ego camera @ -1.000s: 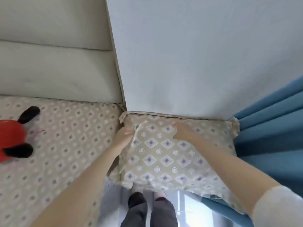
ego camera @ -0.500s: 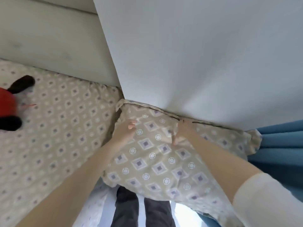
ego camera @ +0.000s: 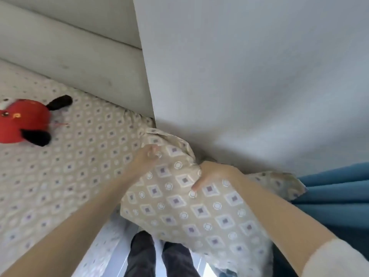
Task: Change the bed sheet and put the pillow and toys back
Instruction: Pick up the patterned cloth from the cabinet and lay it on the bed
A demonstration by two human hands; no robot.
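The pillow point(ego camera: 189, 212) is held up at the bed's point(ego camera: 75, 176) corner by the headboard point(ego camera: 79, 62), overhanging the side edge. The right hand point(ego camera: 215, 174) clenches its top edge and the left hand point(ego camera: 145, 157) grips its upper left corner. A red toy point(ego camera: 22, 120) lies near the bed's headboard edge.

Here's the bed point(ego camera: 83, 176), covered in a beige diamond-print sheet point(ego camera: 60, 196). A red and black plush toy point(ego camera: 24, 120) lies on it, far left. At the right corner sits a matching pillow point(ego camera: 189, 212), possibly overhanging the edge; hard to call.
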